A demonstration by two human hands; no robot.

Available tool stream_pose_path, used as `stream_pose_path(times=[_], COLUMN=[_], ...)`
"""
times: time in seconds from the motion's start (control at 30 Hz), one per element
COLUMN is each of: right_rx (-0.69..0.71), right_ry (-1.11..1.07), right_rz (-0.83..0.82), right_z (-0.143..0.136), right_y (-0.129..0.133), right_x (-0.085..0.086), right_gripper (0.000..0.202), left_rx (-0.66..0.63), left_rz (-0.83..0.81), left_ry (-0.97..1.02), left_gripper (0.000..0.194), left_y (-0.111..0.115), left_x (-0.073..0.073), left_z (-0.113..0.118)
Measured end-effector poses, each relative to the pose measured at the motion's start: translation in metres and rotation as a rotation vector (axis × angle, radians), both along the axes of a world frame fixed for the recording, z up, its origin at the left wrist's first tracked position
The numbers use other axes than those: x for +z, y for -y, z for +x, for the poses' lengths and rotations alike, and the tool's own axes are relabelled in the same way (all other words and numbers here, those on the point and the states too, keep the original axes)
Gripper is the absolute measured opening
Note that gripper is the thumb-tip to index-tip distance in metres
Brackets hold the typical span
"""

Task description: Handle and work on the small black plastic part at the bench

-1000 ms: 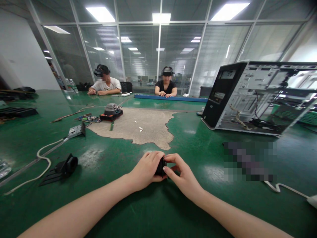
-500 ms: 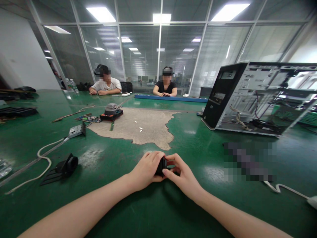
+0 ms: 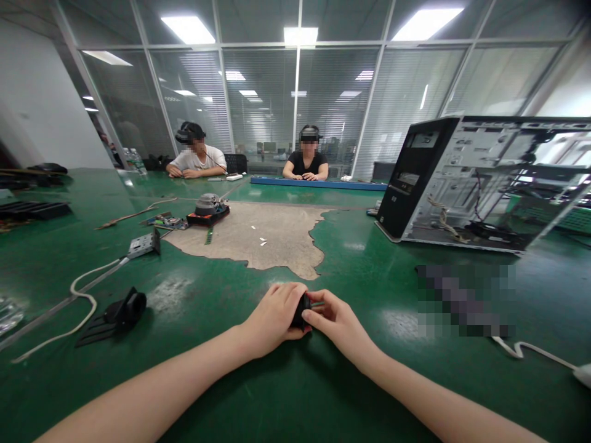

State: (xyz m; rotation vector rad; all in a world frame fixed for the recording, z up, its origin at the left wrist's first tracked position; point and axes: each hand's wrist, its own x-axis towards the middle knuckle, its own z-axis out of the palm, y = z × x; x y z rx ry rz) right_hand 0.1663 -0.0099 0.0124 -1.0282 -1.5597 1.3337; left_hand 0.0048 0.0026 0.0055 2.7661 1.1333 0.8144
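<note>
Just above the green tabletop at the front middle is a small dark black object (image 3: 301,311), mostly hidden by fingers, so its exact kind cannot be made out. My left hand (image 3: 276,312) wraps around it from the left, closed, with the palm over its near side. From the right, my right hand (image 3: 336,320) meets its right edge, thumb and fingertips closed in a pinch there. A thin pale line shows between the right fingers; I cannot tell what it is. Both forearms hang over the table.
An open computer case (image 3: 406,184) stands at right, near a blurred-out object (image 3: 466,301) with a white cable. At left lie a black plastic duct (image 3: 124,307), a metal bracket (image 3: 143,243) and a cooler fan (image 3: 207,208). Two people (image 3: 305,163) sit across the table.
The fingers of my right hand have shifted slightly and drawn closer together at the black object's edge. My left hand keeps its hold in nearly the same place.
</note>
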Motion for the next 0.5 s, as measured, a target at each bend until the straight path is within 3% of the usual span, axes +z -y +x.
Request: stream_pose_path(times=[0.2,0.5], right_rx=[0.009,-0.03], right_ry=[0.015,0.177], right_rz=[0.025,0.345], right_z=[-0.0022,-0.0002], right_y=[0.0011,0.0081], right_x=[0.0008,-0.0058], right_gripper=[0.023,0.022], left_rx=[0.009,0.004], left_rz=[0.0,0.012], left_ry=[-0.016,-0.042], left_gripper=[0.055,0.058], left_y=[0.0012,-0.0006], left_x=[0.001,-0.0008], left_z=[0.001,-0.0008])
